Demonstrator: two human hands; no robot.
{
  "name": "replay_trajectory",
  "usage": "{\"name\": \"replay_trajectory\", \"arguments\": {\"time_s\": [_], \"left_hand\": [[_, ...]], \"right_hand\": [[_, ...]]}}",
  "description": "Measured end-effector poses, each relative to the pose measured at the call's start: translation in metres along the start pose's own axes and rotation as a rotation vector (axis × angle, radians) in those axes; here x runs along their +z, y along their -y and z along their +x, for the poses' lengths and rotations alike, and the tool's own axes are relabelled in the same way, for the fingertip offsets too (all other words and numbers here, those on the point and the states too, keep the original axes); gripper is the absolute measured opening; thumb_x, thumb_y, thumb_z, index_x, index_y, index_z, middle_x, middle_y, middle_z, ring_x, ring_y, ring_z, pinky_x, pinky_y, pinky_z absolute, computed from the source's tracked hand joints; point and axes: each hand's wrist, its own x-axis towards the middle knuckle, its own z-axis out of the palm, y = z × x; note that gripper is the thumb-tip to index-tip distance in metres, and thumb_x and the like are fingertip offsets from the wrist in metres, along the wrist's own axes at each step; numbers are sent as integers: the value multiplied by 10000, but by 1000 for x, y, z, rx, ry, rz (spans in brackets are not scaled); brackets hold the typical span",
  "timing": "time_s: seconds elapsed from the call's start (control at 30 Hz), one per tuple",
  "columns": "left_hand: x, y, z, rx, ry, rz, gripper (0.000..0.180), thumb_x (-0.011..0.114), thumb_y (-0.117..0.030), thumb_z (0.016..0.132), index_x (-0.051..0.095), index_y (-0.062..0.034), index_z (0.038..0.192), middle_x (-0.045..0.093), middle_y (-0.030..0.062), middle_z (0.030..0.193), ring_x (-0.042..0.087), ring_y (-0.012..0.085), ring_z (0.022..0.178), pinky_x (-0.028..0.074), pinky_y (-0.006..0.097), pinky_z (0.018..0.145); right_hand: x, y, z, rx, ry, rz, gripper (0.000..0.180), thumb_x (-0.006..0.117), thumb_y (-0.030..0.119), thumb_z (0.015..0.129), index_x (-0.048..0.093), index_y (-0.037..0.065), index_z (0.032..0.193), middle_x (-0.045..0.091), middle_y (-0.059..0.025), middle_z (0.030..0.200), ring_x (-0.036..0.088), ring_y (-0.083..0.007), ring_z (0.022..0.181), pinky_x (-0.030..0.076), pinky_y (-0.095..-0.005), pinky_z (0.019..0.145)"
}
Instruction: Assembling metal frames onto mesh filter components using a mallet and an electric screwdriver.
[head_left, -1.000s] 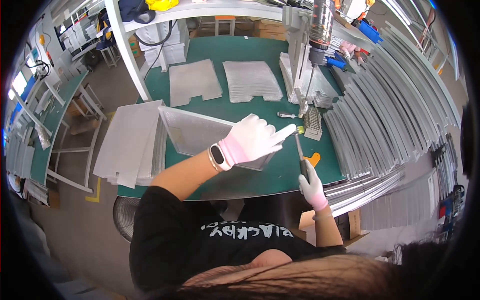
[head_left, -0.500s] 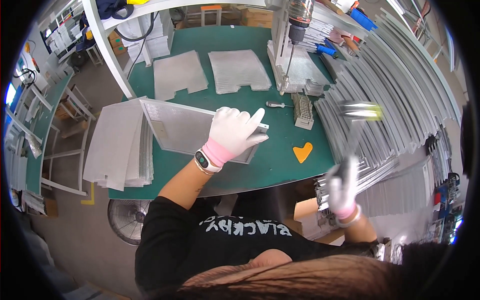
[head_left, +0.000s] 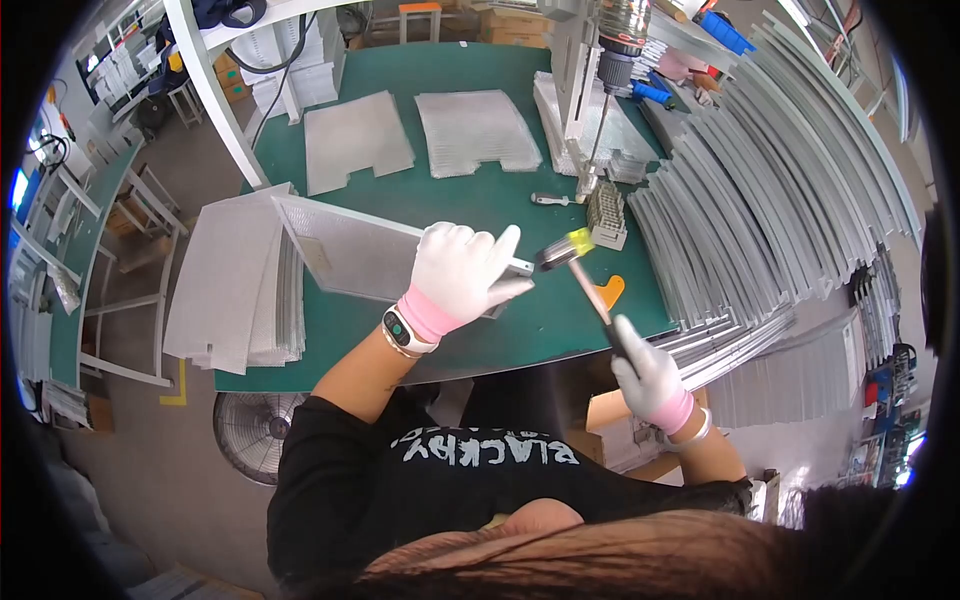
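Note:
My left hand (head_left: 455, 278), in a white glove with a pink cuff, is closed over the upper edge of a metal-framed mesh panel (head_left: 350, 252), close to its right end. The panel stands tilted on the green table. In my right hand (head_left: 650, 378), gloved alike, is the handle of a mallet (head_left: 590, 287) with a black and yellow head. The black face of the head is beside the frame's right corner; whether they touch I cannot tell. A yellow heart-shaped scraper (head_left: 610, 292) lies partly behind the mallet handle.
A stack of mesh sheets (head_left: 225, 285) lies at the left, and two sheet piles (head_left: 358, 142) sit farther back. A drill (head_left: 620, 50) on a stand, a screwdriver (head_left: 552, 199) and a grey block of small parts (head_left: 606, 215) are beyond the mallet. Long metal strips (head_left: 730, 220) fill the right side.
The mallet in my right hand has swung left, from over the metal strips to the panel's right corner. My left hand keeps its hold on the panel.

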Motion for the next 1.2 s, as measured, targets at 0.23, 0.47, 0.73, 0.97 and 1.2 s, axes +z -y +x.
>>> {"name": "replay_trajectory", "arguments": {"time_s": [0.23,0.47,0.73,0.97,1.2], "left_hand": [[-2,3,-3,-7,-7,-13,607,805,-395,628,646,-81,1123,498,14,678,501,203,599,406,368,590],[1,4,-6,-19,-20,18,634,793,-403,619,632,-104,1154,503,15,704,512,206,630,416,378,627],[12,3,-3,-29,-54,54,613,771,-425,638,633,-125,1155,504,11,714,518,216,645,433,392,682],[12,-1,-4,-60,-69,78,594,775,-428,634,634,-124,1124,516,7,714,525,217,641,434,399,693],[17,-1,-3,-65,-102,57,540,786,-380,644,632,-117,1090,533,10,710,536,219,623,440,411,677]], "right_hand": [[-10,5,5,-71,-800,336,532,444,107,982,294,-47,1468,514,-67,744,458,-124,549,415,-278,509],[-44,10,22,-94,-187,-220,576,614,-30,812,480,-12,1372,620,-177,826,607,-330,629,513,-391,594],[-45,29,31,-226,-176,-358,511,573,21,857,478,-43,1355,562,-140,740,563,-287,577,483,-346,551],[-55,21,19,-77,-450,-25,476,541,-45,846,490,-105,1316,634,-199,863,637,-326,704,506,-368,601],[-56,39,39,-43,9,-191,542,588,-71,807,524,-14,1342,633,-205,832,623,-341,659,511,-365,634]]}}
